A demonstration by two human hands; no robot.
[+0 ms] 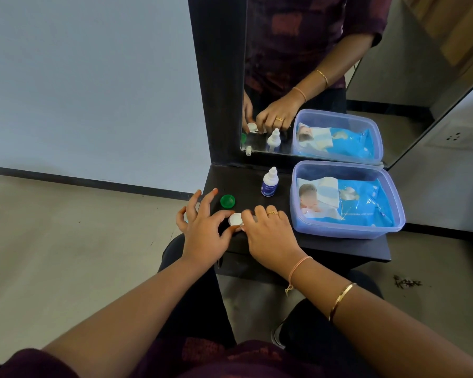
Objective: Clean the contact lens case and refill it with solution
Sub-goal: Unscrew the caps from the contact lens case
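Observation:
The white contact lens case [236, 219] lies on the dark shelf [339, 246], mostly covered by my fingers. My left hand [205, 230] pinches its left end between thumb and forefinger, the other fingers spread. My right hand [268, 233] grips the case's right end from above. A loose green cap [227, 201] lies open side up just behind the case. The small white solution bottle [269, 182] with a blue label stands upright further back, its nozzle uncapped.
A clear lavender plastic box [347, 227] holding a blue pack of baby wipes [350, 200] fills the shelf's right side. A mirror [325, 77] stands behind the shelf and reflects the hands and objects. A small white cap [248, 151] lies at the mirror's base.

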